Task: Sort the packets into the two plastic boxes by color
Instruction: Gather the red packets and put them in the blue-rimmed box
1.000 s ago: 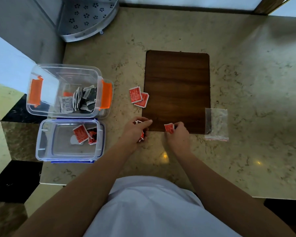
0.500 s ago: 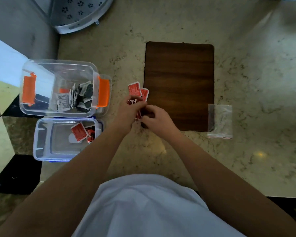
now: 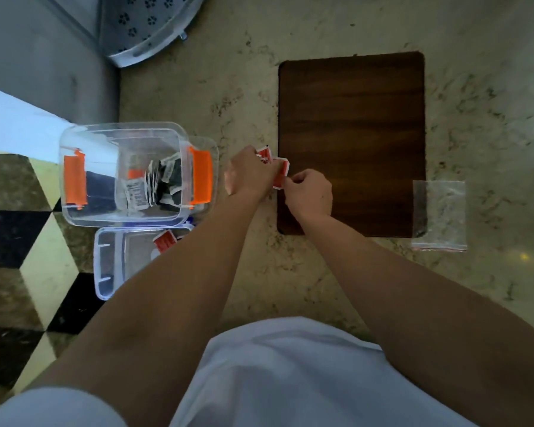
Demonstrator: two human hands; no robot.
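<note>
Red packets (image 3: 280, 171) lie bunched at the left edge of the brown board (image 3: 352, 124). My left hand (image 3: 248, 174) is closed over them, with one red corner showing above its knuckles. My right hand (image 3: 310, 192) pinches the lower red packet from the right side. A clear box with orange latches (image 3: 74, 180) stands to the left and holds several black and white packets (image 3: 154, 186). Below it a smaller clear box with a blue rim (image 3: 105, 266) holds a red packet (image 3: 164, 241); my left forearm hides its right part.
An empty clear zip bag (image 3: 440, 215) lies at the board's lower right corner. A grey perforated tray (image 3: 145, 26) sits at the counter's back left. The counter's left edge drops to a checkered floor (image 3: 19, 257).
Both hands have moved up the counter from the board's lower left corner to the red packets at its left edge, and now close on them together.
</note>
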